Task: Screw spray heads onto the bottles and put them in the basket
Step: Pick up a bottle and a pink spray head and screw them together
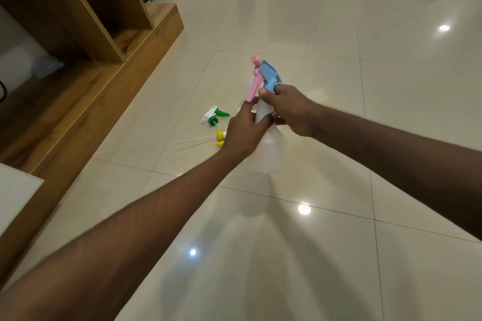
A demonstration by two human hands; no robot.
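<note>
A translucent white bottle (268,154) is held up over the floor, tilted. My left hand (245,130) grips its neck. My right hand (289,109) is closed around the collar of a pink and blue spray head (262,77) that sits on top of the bottle. On the tiles to the left lie a green and white spray head (212,115) and a yellow spray head (220,138) with a thin clear dip tube; the yellow one is partly hidden by my left hand. No basket is in view.
A wooden shelf unit (86,34) with a low plinth runs along the left side. A white board corner (15,193) shows at the left edge. Glossy cream floor tiles (339,216) spread ahead and to the right.
</note>
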